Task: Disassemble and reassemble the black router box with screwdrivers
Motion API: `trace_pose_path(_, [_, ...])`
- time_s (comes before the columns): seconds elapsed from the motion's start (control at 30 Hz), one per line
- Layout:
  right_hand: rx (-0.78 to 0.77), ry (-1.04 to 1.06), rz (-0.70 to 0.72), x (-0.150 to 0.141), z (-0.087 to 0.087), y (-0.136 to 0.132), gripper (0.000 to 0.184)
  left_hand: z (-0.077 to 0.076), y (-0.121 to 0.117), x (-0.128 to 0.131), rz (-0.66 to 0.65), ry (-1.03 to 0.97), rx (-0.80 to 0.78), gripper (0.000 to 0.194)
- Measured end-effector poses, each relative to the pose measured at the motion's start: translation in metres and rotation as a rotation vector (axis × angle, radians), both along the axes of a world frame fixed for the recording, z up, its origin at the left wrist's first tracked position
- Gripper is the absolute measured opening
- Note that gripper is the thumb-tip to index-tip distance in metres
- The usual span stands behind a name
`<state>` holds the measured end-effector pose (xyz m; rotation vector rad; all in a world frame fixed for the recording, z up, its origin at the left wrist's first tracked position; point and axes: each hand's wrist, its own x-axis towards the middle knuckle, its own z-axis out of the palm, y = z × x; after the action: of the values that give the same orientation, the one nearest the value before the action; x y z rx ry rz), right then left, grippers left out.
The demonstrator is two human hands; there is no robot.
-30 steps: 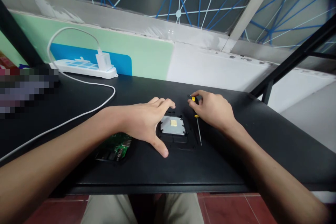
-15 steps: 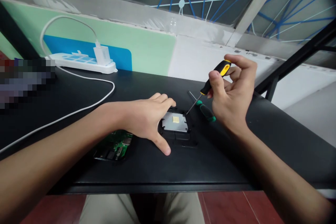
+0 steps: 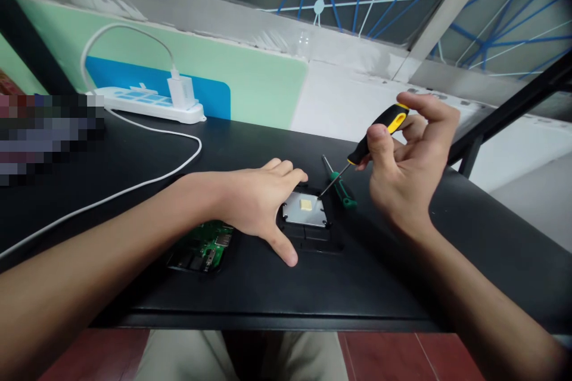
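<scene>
My right hand [image 3: 409,161] grips a black and yellow screwdriver [image 3: 378,134], its shaft slanting down to the left. The tip meets the far right corner of a silver metal plate [image 3: 295,212] that carries a small cream-coloured pad [image 3: 306,205]. The plate sits in a flat black plastic casing [image 3: 319,233] on the table. Thumb and fingers spread, my left hand [image 3: 254,202] rests against the casing's left side and hides part of it. Under my left forearm lies a green circuit board [image 3: 214,244] in a black frame, partly covered.
A green-handled screwdriver [image 3: 344,191] lies just right of the casing on the black table [image 3: 268,292]. At the back left stands a white power strip [image 3: 147,104] with a charger [image 3: 181,92]. Its white cable [image 3: 147,183] crosses the table's left side.
My right hand has lifted the black and yellow screwdriver from the table and turned it tip-down onto the plate's corner. The green-handled screwdriver has come into sight. My left hand stays by the casing.
</scene>
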<state>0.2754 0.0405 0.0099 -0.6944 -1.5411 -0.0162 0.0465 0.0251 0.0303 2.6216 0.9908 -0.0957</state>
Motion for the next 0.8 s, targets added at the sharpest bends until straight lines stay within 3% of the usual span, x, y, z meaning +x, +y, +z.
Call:
trace_pose_path(0.27, [0.069, -0.023, -0.014, 0.0020, 0.0011, 0.0027, 0.034, -0.0006, -0.0005, -0.0008, -0.006, -0.016, 0.005, 0.115])
trace_pose_path(0.8, [-0.028, -0.009, 0.011, 0.0013, -0.0005, 0.0012, 0.034, 0.0004, -0.0006, -0.0002, -0.012, -0.015, 0.023, 0.120])
